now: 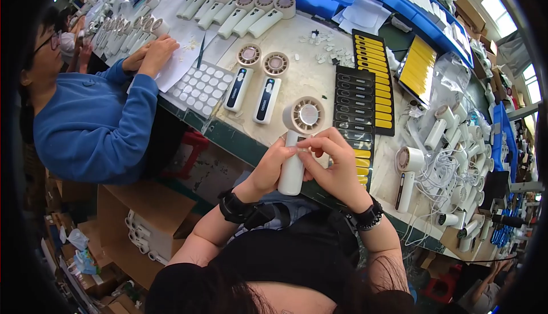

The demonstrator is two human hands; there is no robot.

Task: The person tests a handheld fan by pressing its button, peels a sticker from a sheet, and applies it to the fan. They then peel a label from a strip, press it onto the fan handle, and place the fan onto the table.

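A white handheld fan (292,172) with a round grilled head is tilted over the table's near edge. My left hand (265,170) is wrapped around its handle from the left. The thumb and fingers of my right hand (337,168) come together at the top of the handle, just below the head; whatever they pinch is too small and covered to name. To the left lie two similar fans, one (237,90) beside the other (266,98), each with a dark front panel. A sheet of black label strips (347,106) lies beyond my right hand, partly over a yellow-and-black sheet (383,107).
Left of me, a co-worker in a blue sleeve (123,131) leans over white paper. A sheet of round white stickers (200,90), small white pieces (326,48) and a row of fans (265,20) lie beyond. Fans with tangled white cables (442,174) crowd the right; a cardboard box (134,211) stands lower left.
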